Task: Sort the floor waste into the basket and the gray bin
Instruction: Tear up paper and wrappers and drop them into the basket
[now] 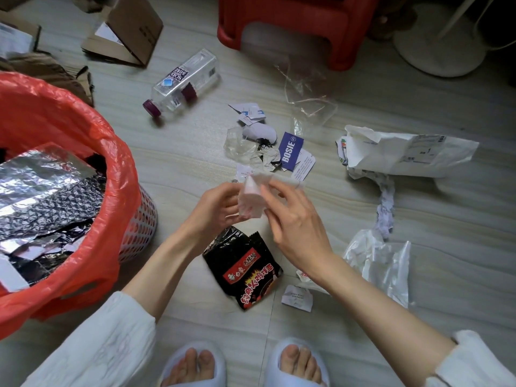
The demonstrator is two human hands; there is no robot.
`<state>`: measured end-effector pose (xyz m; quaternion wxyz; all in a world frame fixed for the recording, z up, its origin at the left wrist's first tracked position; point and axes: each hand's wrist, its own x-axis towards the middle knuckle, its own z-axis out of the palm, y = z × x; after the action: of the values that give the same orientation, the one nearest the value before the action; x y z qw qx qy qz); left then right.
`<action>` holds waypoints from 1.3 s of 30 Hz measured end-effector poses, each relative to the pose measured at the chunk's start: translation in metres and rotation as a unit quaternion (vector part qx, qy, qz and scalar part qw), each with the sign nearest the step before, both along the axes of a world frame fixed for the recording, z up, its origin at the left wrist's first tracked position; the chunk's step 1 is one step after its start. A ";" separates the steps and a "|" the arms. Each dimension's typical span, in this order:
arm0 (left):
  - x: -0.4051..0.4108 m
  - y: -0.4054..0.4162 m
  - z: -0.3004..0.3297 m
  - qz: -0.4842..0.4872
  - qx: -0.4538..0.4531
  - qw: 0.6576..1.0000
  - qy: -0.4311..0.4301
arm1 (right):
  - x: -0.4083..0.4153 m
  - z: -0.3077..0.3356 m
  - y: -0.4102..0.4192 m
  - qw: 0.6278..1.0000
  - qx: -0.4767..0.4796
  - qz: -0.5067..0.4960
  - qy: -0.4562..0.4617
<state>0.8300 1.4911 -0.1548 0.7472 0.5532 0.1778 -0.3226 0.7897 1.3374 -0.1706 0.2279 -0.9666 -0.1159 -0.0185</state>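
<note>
Both hands hold one small white plastic wrapper (pixel 252 201) above the floor. My left hand (pixel 216 209) grips its left side and my right hand (pixel 293 219) pinches its right edge. At the left stands the white perforated basket (pixel 142 222), lined with a red bag (pixel 92 152) and filled with silver foil wrap. A black noodle packet (pixel 245 268) lies under my wrists. Torn tags and clear film, with a blue BOSIE tag (pixel 291 150), are piled just beyond my hands. Two clear bottles (pixel 184 83) lie further back. No gray bin is in view.
A white mailer bag (pixel 405 152) and a crumpled clear bag (pixel 382 261) lie at the right, a paper scrap (pixel 297 298) near my right forearm. A red stool (pixel 293 26), cardboard boxes (pixel 128 32) and a white fan base (pixel 438 48) stand at the back. My slippered feet (pixel 245 364) are at the bottom.
</note>
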 end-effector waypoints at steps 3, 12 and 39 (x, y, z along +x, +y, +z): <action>0.000 0.002 -0.003 -0.030 0.064 0.996 -0.057 | -0.004 -0.005 0.004 0.996 -0.064 0.057 0.001; 0.004 0.019 0.000 -0.096 0.254 0.937 -0.220 | 0.025 0.015 -0.020 0.991 -0.008 -0.019 0.132; -0.043 0.043 0.182 0.089 0.411 0.680 -0.601 | 0.014 0.216 0.042 0.920 0.315 -0.157 0.173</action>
<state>0.7872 1.5341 0.0275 0.4163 0.8611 -0.1459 0.2529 0.8035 1.3792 0.0455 0.5310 -0.8390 0.0898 0.0776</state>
